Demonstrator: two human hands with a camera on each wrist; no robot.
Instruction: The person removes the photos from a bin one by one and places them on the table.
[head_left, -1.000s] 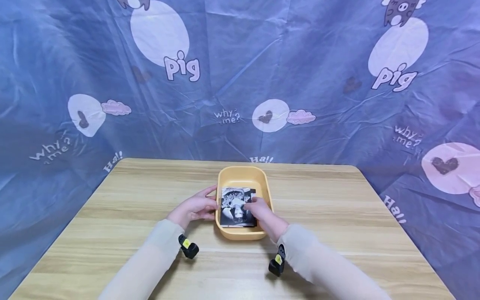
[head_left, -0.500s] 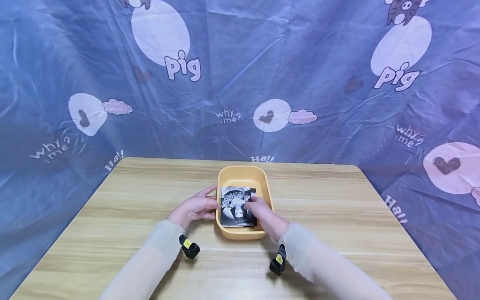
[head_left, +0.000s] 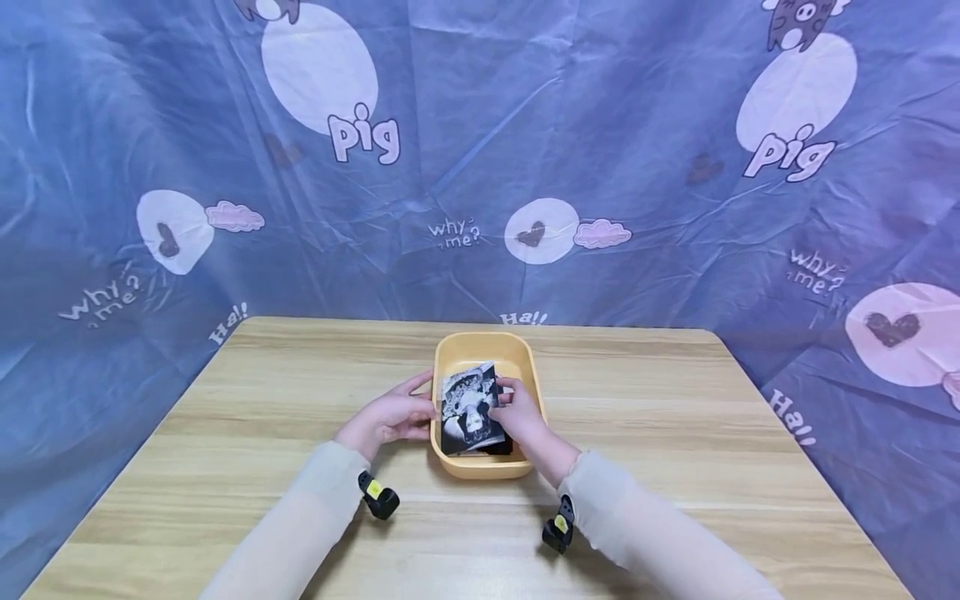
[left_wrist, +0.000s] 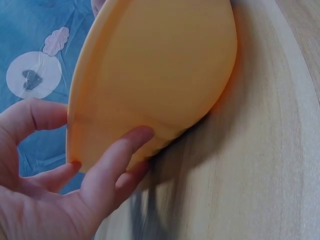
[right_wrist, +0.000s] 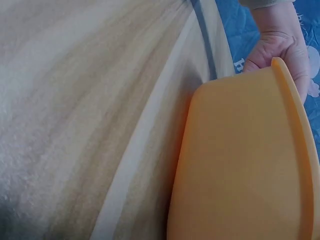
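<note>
Photo (head_left: 467,408): black-and-white, flat, rectangular, tilted
Tray (head_left: 485,471): smooth, yellow, round-cornered
Left hand (head_left: 390,417): relaxed, touching tray
Right hand (head_left: 529,427): pinches photo

Bin (head_left: 484,472): smooth plastic, approx. satin-matt outside. Photos (head_left: 463,407): thin smooth paper or card; gloss hard to tell. Worktop (head_left: 225,467): wood or wood-look lam., streaky grain, smooth w/ soft sheen. Backdrop (head_left: 472,108): thin printed cloth, creased, slight sheen. Sleeves (head_left: 281,529): matt cloth, v. soft-looking.
</note>
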